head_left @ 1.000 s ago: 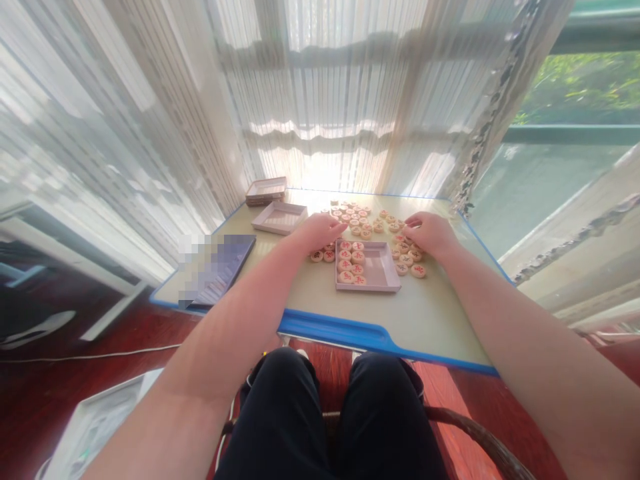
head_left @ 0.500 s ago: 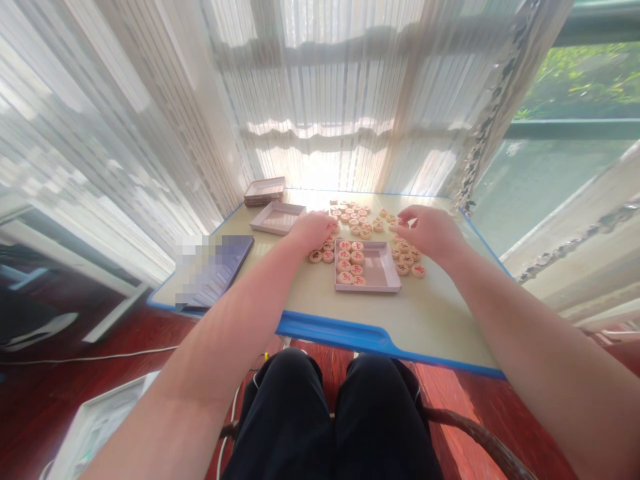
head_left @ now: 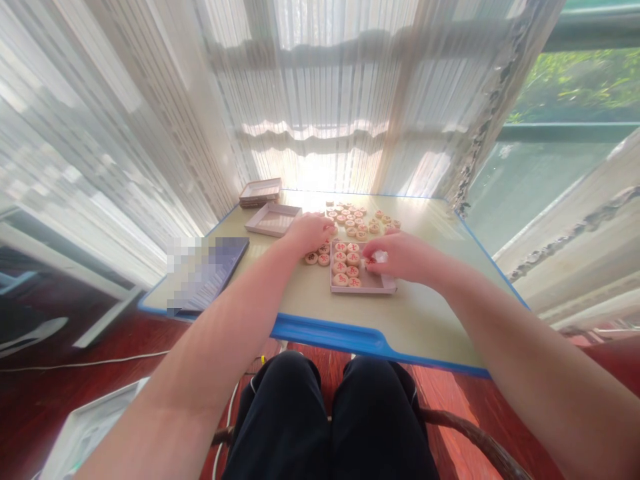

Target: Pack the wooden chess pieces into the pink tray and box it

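Observation:
A shallow pinkish tray [head_left: 386, 289] sits on the pale table [head_left: 425, 313] and holds several round wooden chess pieces with red characters [head_left: 346, 265] in its left part. My right hand [head_left: 400, 258] is over the tray, its fingers pinched together at the tray's middle; what they hold is hidden. My left hand [head_left: 311, 232] rests curled on the table just left of the tray, among loose pieces [head_left: 316, 258]. More loose pieces [head_left: 361, 221] lie scattered behind the tray.
A second empty tray [head_left: 273, 219] and a stacked box [head_left: 260, 191] stand at the back left. A dark flat item [head_left: 220, 267] lies at the table's left. The table has a blue rim [head_left: 330, 333]. Sheer curtains hang behind. My knees are below.
My right hand has left the loose pieces on the right and moved left and toward me, over the tray. My left hand stayed almost in place.

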A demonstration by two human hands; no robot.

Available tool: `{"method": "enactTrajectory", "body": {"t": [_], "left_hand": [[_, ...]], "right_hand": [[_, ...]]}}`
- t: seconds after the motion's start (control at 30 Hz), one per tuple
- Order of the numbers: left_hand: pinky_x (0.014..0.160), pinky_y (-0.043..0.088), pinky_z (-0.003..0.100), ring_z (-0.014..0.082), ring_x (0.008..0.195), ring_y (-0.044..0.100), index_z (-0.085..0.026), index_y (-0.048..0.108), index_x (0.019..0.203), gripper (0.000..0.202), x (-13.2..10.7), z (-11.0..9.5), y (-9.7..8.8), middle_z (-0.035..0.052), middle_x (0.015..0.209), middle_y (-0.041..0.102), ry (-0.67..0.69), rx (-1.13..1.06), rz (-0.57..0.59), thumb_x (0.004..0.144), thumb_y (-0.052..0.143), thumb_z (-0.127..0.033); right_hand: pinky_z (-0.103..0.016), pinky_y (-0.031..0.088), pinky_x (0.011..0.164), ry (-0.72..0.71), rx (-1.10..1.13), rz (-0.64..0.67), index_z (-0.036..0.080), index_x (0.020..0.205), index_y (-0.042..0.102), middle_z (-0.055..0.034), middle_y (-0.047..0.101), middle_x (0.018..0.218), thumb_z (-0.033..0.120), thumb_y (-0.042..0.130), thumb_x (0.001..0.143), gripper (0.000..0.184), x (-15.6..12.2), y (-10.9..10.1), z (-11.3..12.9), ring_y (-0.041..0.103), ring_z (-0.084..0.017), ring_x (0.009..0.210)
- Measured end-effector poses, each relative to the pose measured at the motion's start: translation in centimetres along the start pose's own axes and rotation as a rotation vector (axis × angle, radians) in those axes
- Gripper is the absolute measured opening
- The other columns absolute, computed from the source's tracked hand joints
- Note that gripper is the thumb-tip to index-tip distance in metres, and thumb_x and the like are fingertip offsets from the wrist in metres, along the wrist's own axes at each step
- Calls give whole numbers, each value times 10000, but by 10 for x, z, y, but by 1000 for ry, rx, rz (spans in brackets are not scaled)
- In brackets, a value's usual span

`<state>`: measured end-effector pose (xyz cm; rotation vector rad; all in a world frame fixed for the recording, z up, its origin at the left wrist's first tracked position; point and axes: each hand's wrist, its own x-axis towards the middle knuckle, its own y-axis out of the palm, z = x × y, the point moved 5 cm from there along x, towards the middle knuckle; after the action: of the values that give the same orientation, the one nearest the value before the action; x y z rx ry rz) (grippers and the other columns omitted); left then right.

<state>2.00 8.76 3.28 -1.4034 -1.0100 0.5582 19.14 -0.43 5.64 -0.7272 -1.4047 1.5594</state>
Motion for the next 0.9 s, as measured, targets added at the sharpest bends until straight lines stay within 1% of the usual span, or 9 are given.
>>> {"method": "enactTrajectory", "body": {"t": [0.1, 0.2, 0.33, 0.43, 0.53, 0.6, 0.67, 0.83, 0.9], "left_hand": [[893, 405, 339, 222, 984, 559, -237, 684, 1013, 372, -1, 0, 0, 64, 991, 649, -7, -7, -5, 881, 373, -391], [885, 410, 330, 219, 986, 560, -238, 680, 1018, 360, -1, 0, 0, 63, 1016, 649, -10, -29, -13, 879, 381, -383], [884, 409, 329, 217, 972, 564, -231, 690, 982, 344, 0, 0, 0, 58, 1003, 655, -26, -28, -18, 868, 405, -385], [890, 407, 336, 221, 968, 565, -227, 699, 960, 342, 1, 0, 0, 55, 980, 661, -20, -23, -21, 857, 424, -401], [892, 408, 337, 224, 975, 564, -226, 700, 964, 339, 1, -1, -1, 53, 977, 667, -17, -32, -28, 851, 436, -407], [893, 409, 336, 223, 979, 564, -225, 700, 966, 335, 0, -1, -1, 54, 988, 668, -22, -35, -31, 852, 437, -399], [896, 409, 334, 221, 985, 564, -225, 699, 968, 328, 0, 0, -1, 52, 1002, 669, -26, -34, -31, 853, 438, -387], [905, 406, 328, 214, 991, 565, -227, 696, 966, 315, 1, -1, 0, 43, 999, 671, -23, -29, -32, 850, 444, -377], [905, 405, 331, 215, 989, 565, -227, 696, 962, 314, 1, -1, -1, 43, 990, 672, -17, -27, -37, 850, 445, -378]], "right_hand": [[-317, 468, 752, -7, 8, 20, 289, 956, 694, -12, 695, 901, 333, 625, 714, 255, 0, -1, -1, 601, -229, 926], [-308, 463, 743, -5, 7, 55, 251, 938, 696, -24, 697, 919, 353, 616, 721, 252, 0, -3, -2, 610, -216, 874], [-295, 435, 629, 17, -61, 96, 228, 800, 702, -39, 689, 783, 420, 593, 727, 233, 0, -2, -3, 603, -205, 746], [-302, 425, 624, 12, -82, 109, 235, 727, 698, -34, 678, 714, 409, 562, 746, 221, 1, 2, -3, 596, -204, 715], [-310, 442, 709, -42, -63, 95, 260, 829, 711, -24, 694, 824, 314, 566, 726, 185, 0, 4, -2, 598, -221, 833], [-311, 448, 755, -62, -47, 88, 273, 959, 698, -17, 696, 926, 268, 577, 700, 286, 0, 6, -2, 585, -229, 915], [-316, 454, 768, -48, -44, 86, 263, 1026, 679, -20, 694, 953, 281, 582, 700, 341, 0, 6, -4, 580, -232, 933], [-317, 446, 736, -28, -68, 98, 244, 813, 699, -31, 690, 820, 383, 560, 747, 207, 0, 4, -4, 593, -228, 854], [-305, 438, 711, -22, -45, 63, 234, 813, 695, -31, 690, 842, 402, 575, 742, 218, -1, -1, 1, 597, -215, 825]]}}
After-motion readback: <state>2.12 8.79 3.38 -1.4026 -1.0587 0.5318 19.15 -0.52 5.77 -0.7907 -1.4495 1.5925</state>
